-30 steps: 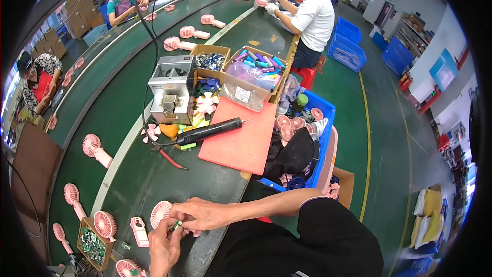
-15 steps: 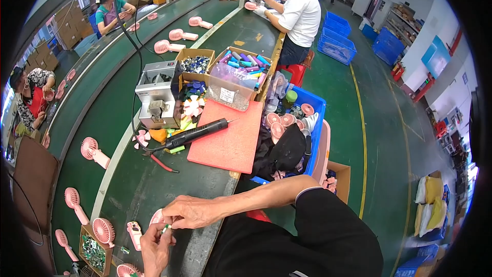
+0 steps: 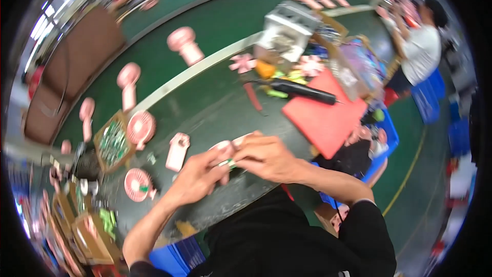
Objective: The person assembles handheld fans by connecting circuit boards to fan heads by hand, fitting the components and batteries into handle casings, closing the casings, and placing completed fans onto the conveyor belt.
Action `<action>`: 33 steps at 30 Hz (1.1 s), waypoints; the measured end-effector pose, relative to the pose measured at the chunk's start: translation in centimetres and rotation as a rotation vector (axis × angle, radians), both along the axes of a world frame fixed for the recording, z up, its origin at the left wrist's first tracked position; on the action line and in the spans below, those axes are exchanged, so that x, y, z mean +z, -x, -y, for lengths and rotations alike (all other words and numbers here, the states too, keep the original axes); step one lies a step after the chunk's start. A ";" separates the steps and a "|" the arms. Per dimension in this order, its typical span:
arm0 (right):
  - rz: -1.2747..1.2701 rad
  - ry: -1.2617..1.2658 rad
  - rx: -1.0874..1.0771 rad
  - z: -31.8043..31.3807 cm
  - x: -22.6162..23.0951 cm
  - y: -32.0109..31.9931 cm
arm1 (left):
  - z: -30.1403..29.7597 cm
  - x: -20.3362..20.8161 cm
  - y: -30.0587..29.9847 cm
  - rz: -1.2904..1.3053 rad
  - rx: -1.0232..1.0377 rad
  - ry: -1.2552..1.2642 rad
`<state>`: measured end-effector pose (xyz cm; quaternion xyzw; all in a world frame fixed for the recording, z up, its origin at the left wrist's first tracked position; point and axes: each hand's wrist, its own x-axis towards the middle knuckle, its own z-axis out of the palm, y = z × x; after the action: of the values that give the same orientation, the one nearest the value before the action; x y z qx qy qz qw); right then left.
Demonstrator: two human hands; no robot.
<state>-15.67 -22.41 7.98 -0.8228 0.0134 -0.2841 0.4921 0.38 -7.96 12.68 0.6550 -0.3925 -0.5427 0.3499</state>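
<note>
My left hand (image 3: 197, 177) and my right hand (image 3: 266, 158) meet over the bench, fingertips pinched together. Between them is a small green-and-white circuit board (image 3: 229, 163), blurred and partly covered by fingers. Just behind the fingers, a pink fan part (image 3: 221, 145) shows in part. Left of my hands lies a pink handle shell (image 3: 178, 152). Further left are a pink fan head (image 3: 141, 127) and another pink fan piece (image 3: 138, 184) with a green bit on it. Beside them, a cardboard box (image 3: 113, 142) holds several green circuit boards.
A black electric screwdriver (image 3: 302, 91) lies across a red foam pad (image 3: 328, 118). Behind it stands a grey metal machine (image 3: 287, 33). Pink handheld fans (image 3: 185, 46) rest on the green conveyor (image 3: 225, 23). A blue crate (image 3: 392, 128) is at right; a co-worker (image 3: 420, 46) sits beyond.
My view has swung left, so the bench has shifted right and both forearms now show. My hands stay together at the small circuit board.
</note>
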 end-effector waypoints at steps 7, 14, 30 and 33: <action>-0.019 0.095 0.077 0.3 -0.8 -2.0 | -1.0 -1.6 -1.5 -0.118 0.064 0.075; 0.083 0.201 0.075 -0.2 -0.4 -3.4 | -2.2 -3.0 -1.6 0.027 0.079 0.318; -0.061 0.143 0.481 -0.6 2.6 -4.7 | -4.7 -1.1 -1.4 0.039 -0.107 0.245; 0.022 0.188 0.576 -1.1 2.6 -5.7 | -6.2 -1.0 -1.2 0.060 -0.042 0.240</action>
<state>-9.94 -21.33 10.60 -0.8314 -0.2522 -0.1417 0.4744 1.53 -1.77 11.64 0.6161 -0.4786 -0.4789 0.4025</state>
